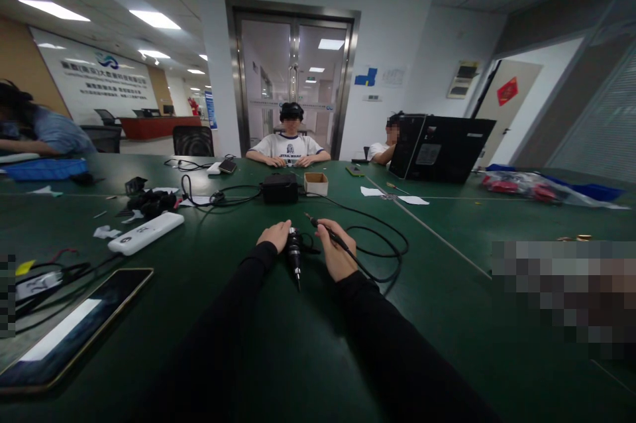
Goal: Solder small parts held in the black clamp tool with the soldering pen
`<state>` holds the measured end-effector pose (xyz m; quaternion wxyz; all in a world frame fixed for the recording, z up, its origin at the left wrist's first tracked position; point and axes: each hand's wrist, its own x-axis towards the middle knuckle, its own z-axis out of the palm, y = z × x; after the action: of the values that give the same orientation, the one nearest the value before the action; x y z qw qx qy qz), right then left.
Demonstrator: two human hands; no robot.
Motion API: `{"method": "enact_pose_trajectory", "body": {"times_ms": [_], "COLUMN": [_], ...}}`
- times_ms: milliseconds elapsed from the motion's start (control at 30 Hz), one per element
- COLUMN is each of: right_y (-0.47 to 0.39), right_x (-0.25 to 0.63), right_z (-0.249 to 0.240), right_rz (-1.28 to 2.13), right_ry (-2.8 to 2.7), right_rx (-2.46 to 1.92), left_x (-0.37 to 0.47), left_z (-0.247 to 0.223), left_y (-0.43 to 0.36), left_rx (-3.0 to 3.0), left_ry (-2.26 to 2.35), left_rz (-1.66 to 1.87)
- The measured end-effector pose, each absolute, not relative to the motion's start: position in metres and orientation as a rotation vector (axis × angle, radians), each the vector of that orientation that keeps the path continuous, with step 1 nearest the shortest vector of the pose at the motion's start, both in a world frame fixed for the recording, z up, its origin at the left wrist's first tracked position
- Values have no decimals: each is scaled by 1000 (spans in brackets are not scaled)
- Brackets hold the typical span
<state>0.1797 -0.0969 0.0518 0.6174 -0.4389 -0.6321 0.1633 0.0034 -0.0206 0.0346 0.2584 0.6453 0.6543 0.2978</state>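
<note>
A black tool with a silver pointed tip (295, 255) lies on the green table, its tip toward me. My left hand (275, 236) is at the tool's far end, fingers together against it; the fingertips are partly hidden. My right hand (337, 253) is closed around a black cable plug (334, 235), held like a pen with its thin metal end pointing away and to the left. From the plug a black cable (401, 254) loops on the table to the right. Beyond my hands sit a black box (279, 188) and a small open cardboard box (316, 184).
On the left are a white power strip (146, 233), a large phone (74, 327) and tangled cables. A large black case (444, 148) stands at the far right. People sit across the table. Plastic bags (527, 185) lie far right.
</note>
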Motion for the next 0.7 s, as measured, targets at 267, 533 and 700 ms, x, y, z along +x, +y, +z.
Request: {"method": "enact_pose_trajectory", "body": {"times_ms": [267,533,700], "right_y": [-103,-114,-117], "right_x": [174,172,171], "right_z": [58,64,66], "right_rz": [311,196,157], "right_ry": [-1473,-1548,-1614], "right_rx": [-992,-953,-938], "left_x": [0,0,0], "left_z": [20,10,10], "left_y": [-21,-17,-17], "left_rx": [1712,1639,1607], "left_ry": [1675,1529,1468], "left_rz": [990,1184,1220]}}
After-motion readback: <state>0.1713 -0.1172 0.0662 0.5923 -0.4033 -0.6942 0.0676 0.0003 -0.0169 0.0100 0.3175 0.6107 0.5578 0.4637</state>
